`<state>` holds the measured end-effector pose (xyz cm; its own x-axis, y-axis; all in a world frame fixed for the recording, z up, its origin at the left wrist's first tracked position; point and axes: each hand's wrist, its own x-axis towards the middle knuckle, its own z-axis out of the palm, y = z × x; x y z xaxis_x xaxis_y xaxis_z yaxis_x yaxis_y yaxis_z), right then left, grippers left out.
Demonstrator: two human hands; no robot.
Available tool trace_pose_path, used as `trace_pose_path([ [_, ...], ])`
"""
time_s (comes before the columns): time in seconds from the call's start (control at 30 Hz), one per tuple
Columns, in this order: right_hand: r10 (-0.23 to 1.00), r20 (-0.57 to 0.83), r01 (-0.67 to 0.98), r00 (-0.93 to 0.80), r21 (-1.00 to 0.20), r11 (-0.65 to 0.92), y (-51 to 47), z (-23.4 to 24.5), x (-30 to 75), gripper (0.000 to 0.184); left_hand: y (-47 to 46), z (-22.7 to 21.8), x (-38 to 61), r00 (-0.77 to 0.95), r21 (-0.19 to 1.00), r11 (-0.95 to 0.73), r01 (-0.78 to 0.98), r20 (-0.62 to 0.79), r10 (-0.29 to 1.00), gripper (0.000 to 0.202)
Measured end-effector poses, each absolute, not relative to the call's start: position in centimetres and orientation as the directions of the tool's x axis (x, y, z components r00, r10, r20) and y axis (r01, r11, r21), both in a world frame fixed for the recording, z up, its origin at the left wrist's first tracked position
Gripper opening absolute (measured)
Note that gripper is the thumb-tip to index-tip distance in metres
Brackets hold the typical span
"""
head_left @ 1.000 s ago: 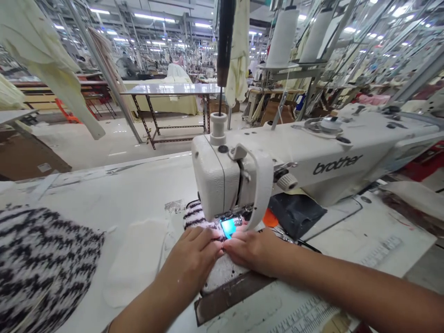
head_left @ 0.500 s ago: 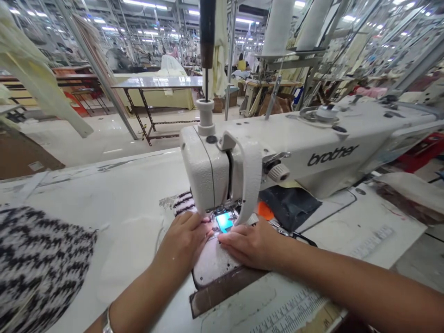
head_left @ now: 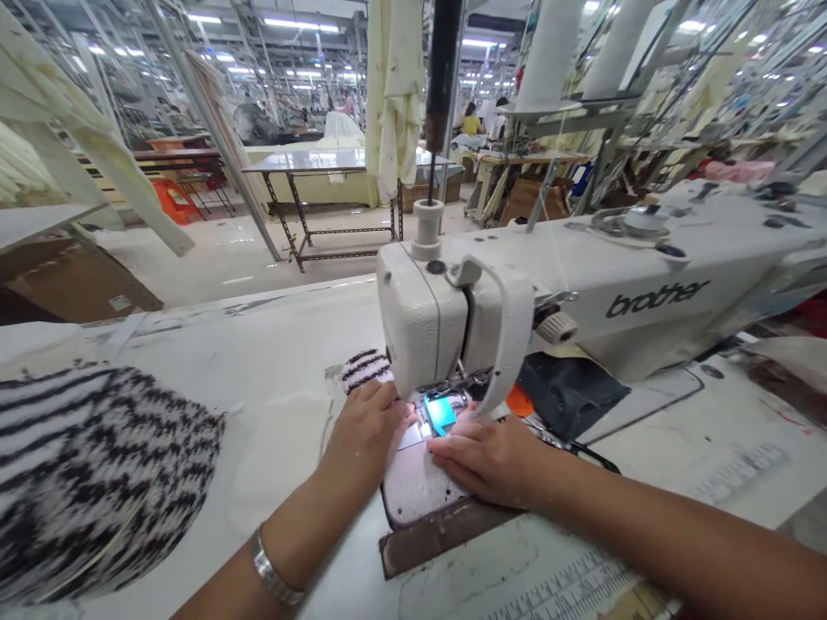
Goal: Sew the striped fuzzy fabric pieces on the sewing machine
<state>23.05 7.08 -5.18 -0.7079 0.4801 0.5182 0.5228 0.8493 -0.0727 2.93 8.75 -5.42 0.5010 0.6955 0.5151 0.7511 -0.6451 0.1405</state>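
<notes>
A white Brother sewing machine (head_left: 581, 284) stands on the pale table (head_left: 258, 344). My left hand (head_left: 365, 430) rests on a small black-and-white striped fuzzy piece (head_left: 365, 366) just left of the needle, fingers curled down onto it. My right hand (head_left: 488, 456) lies flat on the metal needle plate (head_left: 417, 491), fingers stretched toward the lit presser foot (head_left: 441, 413). The fabric under the foot is mostly hidden by my hands.
A pile of the same striped fuzzy fabric (head_left: 90, 474) sits at the near left. A dark cloth (head_left: 568, 392) and an orange bit (head_left: 519, 401) lie behind the needle. Thread cones (head_left: 556, 52) stand on a rack behind. Tables and hanging cream garments fill the factory floor.
The view has shifted, so the machine sits further right in frame. My hands stay at the presser foot; the striped piece has fed a little further back behind the needle.
</notes>
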Motion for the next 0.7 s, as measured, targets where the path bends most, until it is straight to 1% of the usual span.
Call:
trace_pose_path([
  [0.13, 0.465, 0.517, 0.492, -0.719, -0.094, 0.865, 7.2, -5.4, 23.0, 0.024, 8.8, -5.7, 2.8, 0.493, 0.168, -0.639, 0.751, 0.502, 0.711, 0.01],
  [0.23, 0.455, 0.528, 0.483, -0.717, -0.095, 0.87, 7.2, -5.5, 23.0, 0.025, 8.8, -5.8, 2.8, 0.482, 0.197, -0.635, 0.747, 0.499, 0.721, 0.005],
  [0.33, 0.467, 0.515, 0.49, -0.719, -0.1, 0.866, 7.2, -5.6, 23.0, 0.026, 8.8, -5.8, 2.9, 0.479, 0.22, -0.633, 0.743, 0.485, 0.731, 0.006],
  [0.43, 0.478, 0.469, 0.496, -0.743, -0.093, 0.863, 7.3, -5.6, 22.8, 0.026, 8.7, -5.7, 3.0, 0.473, 0.241, -0.623, 0.744, 0.469, 0.746, 0.01],
  [0.53, 0.451, 0.452, 0.476, -0.77, -0.065, 0.877, 7.4, -5.4, 22.7, 0.026, 8.3, -5.4, 3.0, 0.458, 0.28, -0.61, 0.741, 0.453, 0.765, 0.007],
  [0.6, 0.425, 0.449, 0.449, -0.786, -0.058, 0.892, 6.9, -5.0, 23.0, 0.027, 7.2, -4.8, 2.7, 0.456, 0.327, -0.611, 0.721, 0.439, 0.774, 0.006],
  [0.67, 0.431, 0.474, 0.434, -0.767, -0.111, 0.894, 6.0, -4.2, 23.4, 0.024, 5.3, -3.8, 2.2, 0.455, 0.373, -0.615, 0.695, 0.435, 0.777, 0.01],
  [0.7, 0.463, 0.49, 0.436, -0.738, -0.177, 0.882, 5.3, -3.7, 23.7, 0.022, 4.1, -3.2, 1.9, 0.435, 0.426, -0.601, 0.677, 0.427, 0.793, 0.014],
])
